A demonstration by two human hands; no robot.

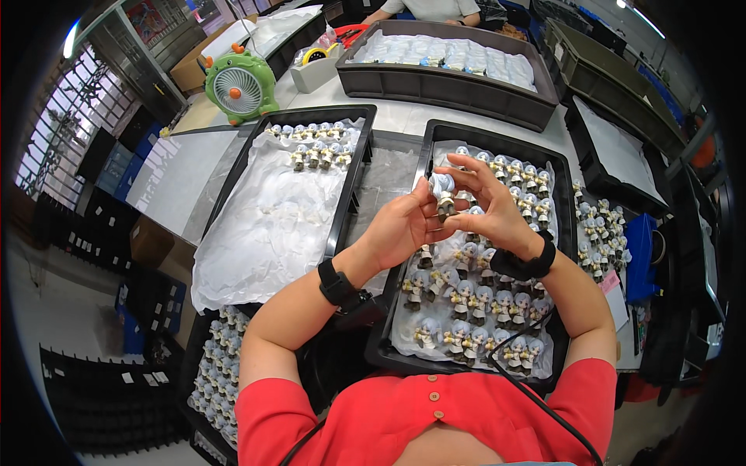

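Red fabric [381, 404] is worn; one figurine [444, 200] is gripped by left hand [398, 229] and right hand [497, 217] above a tray [565, 194].

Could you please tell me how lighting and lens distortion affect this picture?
In the head view, the barred window and the ceiling lamp at upper left glare brightly; in the head view, the brown crate shows bowed edges and the corners are black; in the head view, the held figurine is too small for judging fine focus.
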